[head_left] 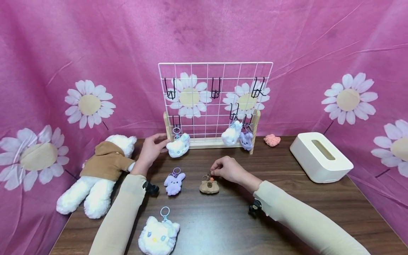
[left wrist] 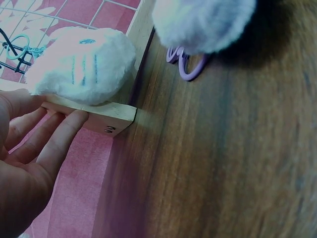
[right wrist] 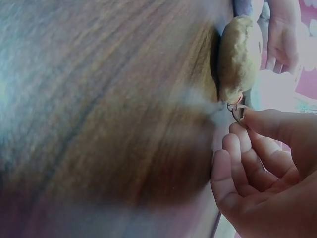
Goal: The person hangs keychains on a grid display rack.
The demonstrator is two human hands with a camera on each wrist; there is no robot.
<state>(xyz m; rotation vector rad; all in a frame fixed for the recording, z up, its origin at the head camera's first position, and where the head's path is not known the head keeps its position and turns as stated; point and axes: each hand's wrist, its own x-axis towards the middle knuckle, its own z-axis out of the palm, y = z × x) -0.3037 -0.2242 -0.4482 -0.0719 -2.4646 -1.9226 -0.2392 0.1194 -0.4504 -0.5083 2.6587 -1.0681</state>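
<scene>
My right hand (head_left: 230,170) pinches the metal ring (right wrist: 237,115) of a tan plush keychain (head_left: 209,187), which has a dark brown patch and a small orange ball. The plush sits at the tabletop. At the left end of the white wire rack (head_left: 208,62), my left hand (head_left: 153,150) has its fingers extended, with the fingertips on the rack's wooden foot (left wrist: 106,119). Close beside those fingers a white cat plush keychain (left wrist: 81,64) hangs from a black hook. A purple plush keychain (head_left: 173,185) lies between my forearms.
A large white cat plush keychain (head_left: 158,236) lies at the front. White (head_left: 231,134) and purple (head_left: 245,140) plush keychains hang at the rack's right, below black hooks (head_left: 215,88). A teddy bear (head_left: 105,166) lies left; a pink fuzzy piece (head_left: 272,140) and white tissue box (head_left: 322,157) are right.
</scene>
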